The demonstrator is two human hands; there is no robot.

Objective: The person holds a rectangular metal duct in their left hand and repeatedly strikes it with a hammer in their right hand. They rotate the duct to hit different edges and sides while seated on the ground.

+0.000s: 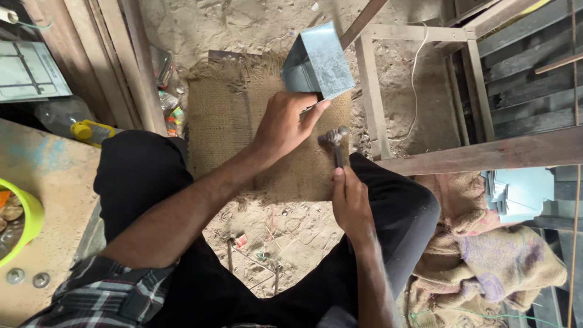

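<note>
My left hand (pixel 284 124) grips the lower edge of a folded grey sheet-metal box (pixel 319 61) that stands tilted on a burlap mat (pixel 218 121) on the sandy ground. My right hand (pixel 350 203) holds a small hammer (pixel 336 143) by its handle, with the metal head raised just below the box's near corner. The hammer head is close to my left fingers but apart from them. My legs in black trousers flank the mat on both sides.
A wooden frame (pixel 373 91) stands right of the box, with a long beam (pixel 486 155) across it. Burlap sacks (pixel 486 261) and grey metal sheets (pixel 516 191) lie at the right. A board with a green bowl (pixel 24 225) is at the left, beside wooden planks (pixel 121 61).
</note>
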